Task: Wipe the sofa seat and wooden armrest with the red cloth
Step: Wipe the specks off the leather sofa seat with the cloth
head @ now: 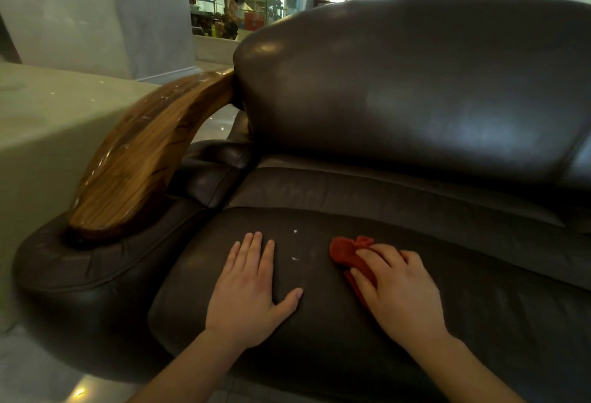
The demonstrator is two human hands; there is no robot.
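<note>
A dark brown leather sofa seat [319,332] fills the lower frame. My right hand [403,294] presses a crumpled red cloth [347,252] onto the seat, the cloth sticking out past the fingertips toward the left. My left hand [249,287] lies flat on the seat with its fingers spread, holding nothing. A few small white specks [295,258] sit on the leather between the two hands. The curved wooden armrest [140,159] rises at the left, streaked with pale scuffs, above the padded leather arm [73,271].
The sofa's tall backrest [415,83] stands behind the seat. A pale marble block [41,134] sits just left of the armrest. Glossy floor [48,383] shows at the lower left. Shelves and arched windows are far behind.
</note>
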